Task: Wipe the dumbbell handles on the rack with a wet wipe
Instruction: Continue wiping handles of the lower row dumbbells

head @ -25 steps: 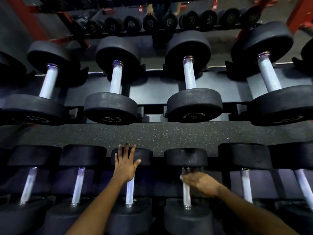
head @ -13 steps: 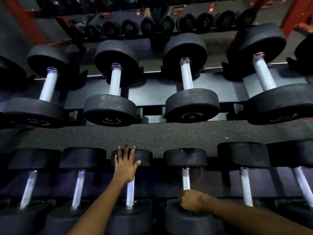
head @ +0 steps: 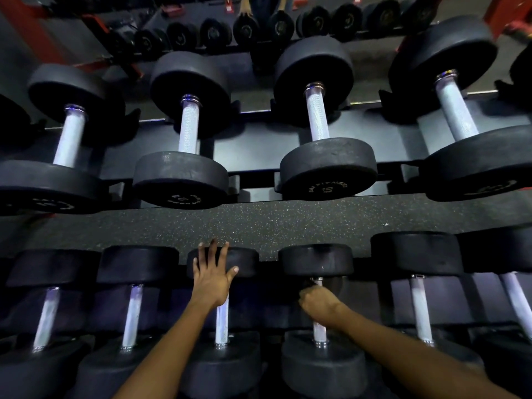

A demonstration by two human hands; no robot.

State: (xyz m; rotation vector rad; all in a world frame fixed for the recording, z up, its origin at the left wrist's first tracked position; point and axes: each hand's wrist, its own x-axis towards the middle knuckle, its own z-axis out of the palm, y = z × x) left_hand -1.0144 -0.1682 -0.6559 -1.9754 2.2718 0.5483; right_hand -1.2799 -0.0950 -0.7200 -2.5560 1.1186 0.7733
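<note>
Two rows of black dumbbells with silver handles lie on the rack. My right hand (head: 318,306) grips the upper part of a lower-row dumbbell's handle (head: 319,332), fingers curled round it. The wet wipe is hidden inside that grip. My left hand (head: 211,276) lies flat with straight, spread fingers on the far head (head: 244,262) of the neighbouring dumbbell to the left, whose handle (head: 221,323) shows below my wrist.
The upper row holds larger dumbbells, one with a knurled handle (head: 316,116) straight above my right hand. A speckled black rubber strip (head: 288,223) runs between the rows. More dumbbells (head: 246,30) and red frame parts (head: 34,27) stand at the back.
My right hand slid down the handle toward the near head, then back up to just under the far head. My left hand stayed on its dumbbell head.
</note>
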